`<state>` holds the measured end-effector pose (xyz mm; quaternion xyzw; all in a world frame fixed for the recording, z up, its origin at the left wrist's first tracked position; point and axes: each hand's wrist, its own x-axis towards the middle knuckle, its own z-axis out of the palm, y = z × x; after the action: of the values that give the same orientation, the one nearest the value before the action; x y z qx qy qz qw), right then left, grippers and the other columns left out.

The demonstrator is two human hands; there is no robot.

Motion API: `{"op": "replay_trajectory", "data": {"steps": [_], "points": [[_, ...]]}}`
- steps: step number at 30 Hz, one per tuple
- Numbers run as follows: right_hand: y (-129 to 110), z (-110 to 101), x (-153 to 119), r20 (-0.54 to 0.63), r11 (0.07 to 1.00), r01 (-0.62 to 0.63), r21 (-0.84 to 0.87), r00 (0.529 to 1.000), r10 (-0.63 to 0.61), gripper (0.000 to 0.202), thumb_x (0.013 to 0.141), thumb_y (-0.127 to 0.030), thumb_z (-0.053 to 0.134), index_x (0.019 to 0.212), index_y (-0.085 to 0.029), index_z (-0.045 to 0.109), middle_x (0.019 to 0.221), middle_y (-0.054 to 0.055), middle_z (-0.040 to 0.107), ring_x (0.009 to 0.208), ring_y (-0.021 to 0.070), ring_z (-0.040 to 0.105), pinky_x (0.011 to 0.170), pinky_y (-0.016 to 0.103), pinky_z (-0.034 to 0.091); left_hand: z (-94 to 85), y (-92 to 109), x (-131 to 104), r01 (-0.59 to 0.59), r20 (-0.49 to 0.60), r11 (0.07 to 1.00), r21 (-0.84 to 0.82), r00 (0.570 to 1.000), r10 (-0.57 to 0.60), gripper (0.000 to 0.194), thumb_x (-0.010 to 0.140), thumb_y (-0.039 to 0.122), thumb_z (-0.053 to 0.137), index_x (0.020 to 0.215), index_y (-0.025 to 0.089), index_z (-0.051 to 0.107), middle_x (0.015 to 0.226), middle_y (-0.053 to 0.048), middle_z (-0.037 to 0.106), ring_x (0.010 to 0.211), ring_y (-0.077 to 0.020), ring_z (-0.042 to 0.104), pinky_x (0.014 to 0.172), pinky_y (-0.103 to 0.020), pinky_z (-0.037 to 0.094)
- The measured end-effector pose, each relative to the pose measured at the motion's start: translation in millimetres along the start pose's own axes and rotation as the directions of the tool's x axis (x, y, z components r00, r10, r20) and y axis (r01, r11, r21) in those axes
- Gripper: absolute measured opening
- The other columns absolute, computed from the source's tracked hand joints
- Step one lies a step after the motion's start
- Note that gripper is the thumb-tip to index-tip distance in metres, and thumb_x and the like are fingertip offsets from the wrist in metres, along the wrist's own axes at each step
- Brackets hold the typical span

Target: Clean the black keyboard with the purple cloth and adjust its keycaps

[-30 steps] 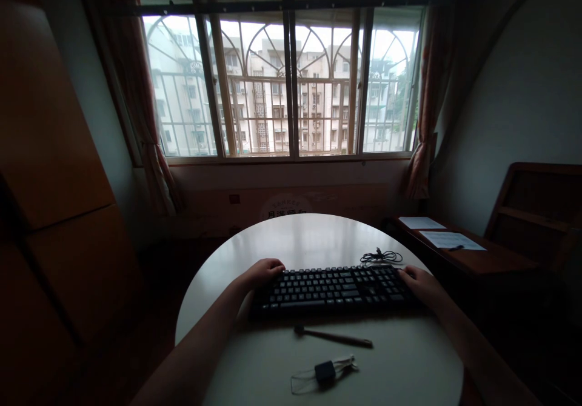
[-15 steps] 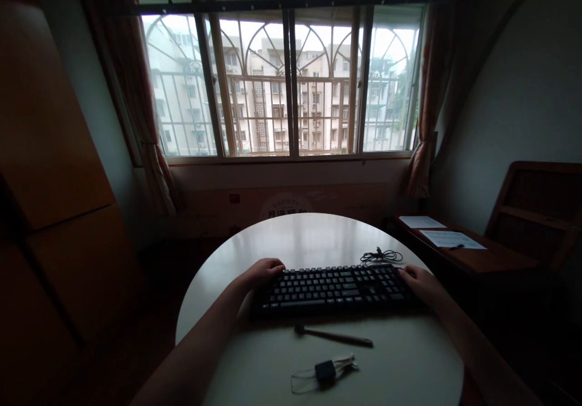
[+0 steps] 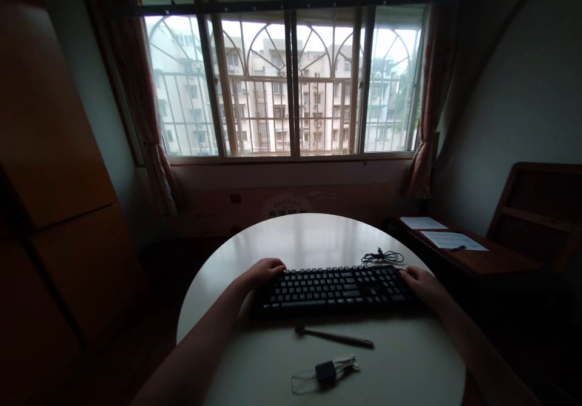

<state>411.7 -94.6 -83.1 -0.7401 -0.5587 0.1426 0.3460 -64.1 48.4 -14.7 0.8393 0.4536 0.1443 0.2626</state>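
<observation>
A black keyboard (image 3: 327, 292) lies across the white round table (image 3: 204, 309). My left hand (image 3: 265, 272) grips its left end, fingers closed at the upper left corner. At the right end, my right hand (image 3: 419, 284) holds the keyboard's edge near the upper right corner, with the fingertips partly hidden. A thin brush-like tool (image 3: 339, 336) with a round dark head lies in front of the keyboard. Nearer to me is a small dark block (image 3: 325, 372) with wire loops and pale prongs. Behind the keyboard's right part sits a coiled black cable (image 3: 382, 257).
Right of the table stands a wooden chair or bench (image 3: 504, 259) with paper sheets (image 3: 454, 240) and a pen on it. A wooden cabinet (image 3: 68, 151) is at the left. Beyond the table are a barred window and tied curtains (image 3: 157, 176).
</observation>
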Motion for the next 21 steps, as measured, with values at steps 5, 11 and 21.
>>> {"op": "replay_trajectory", "data": {"steps": [5, 11, 21], "points": [[1.4, -0.4, 0.4, 0.012, 1.0, -0.009, 0.026, 1.0, 0.008, 0.038, 0.085, -0.053, 0.045, 0.079, -0.023, 0.066, 0.079, 0.003, 0.072, 0.077, 0.023, 0.065, 0.065, 0.03, 0.042, 0.0, 0.6, -0.6, 0.0, -0.001, 1.0, -0.003, 1.0, 0.0, 0.038, 0.084, 0.043, 0.048, 0.1, 0.017, 0.071, 0.101, -0.005, 0.071, 0.095, -0.023, 0.063, 0.081, -0.028, 0.046], [2.7, 0.4, 1.0, 0.009, 0.999, -0.012, 0.034, 1.0, 0.011, 0.038, 0.085, -0.054, 0.046, 0.079, -0.022, 0.066, 0.078, 0.003, 0.072, 0.076, 0.0231, 0.065, 0.064, 0.03, 0.042, -1.1, 4.7, -2.9, 0.027, 0.012, 1.0, -0.012, 1.0, -0.027, 0.038, 0.084, 0.043, 0.048, 0.101, 0.017, 0.071, 0.102, -0.005, 0.071, 0.095, -0.0234, 0.063, 0.08, -0.029, 0.046], [8.9, 1.8, 4.7, 0.008, 0.998, -0.004, 0.063, 1.0, 0.004, 0.04, 0.084, -0.056, 0.045, 0.081, -0.022, 0.067, 0.076, 0.004, 0.072, 0.077, 0.023, 0.065, 0.065, 0.029, 0.044, -0.9, 2.8, -1.5, 0.025, 0.01, 1.0, -0.005, 1.0, -0.025, 0.038, 0.084, 0.044, 0.048, 0.101, 0.019, 0.071, 0.102, -0.005, 0.071, 0.096, -0.0231, 0.063, 0.081, -0.029, 0.046]]}}
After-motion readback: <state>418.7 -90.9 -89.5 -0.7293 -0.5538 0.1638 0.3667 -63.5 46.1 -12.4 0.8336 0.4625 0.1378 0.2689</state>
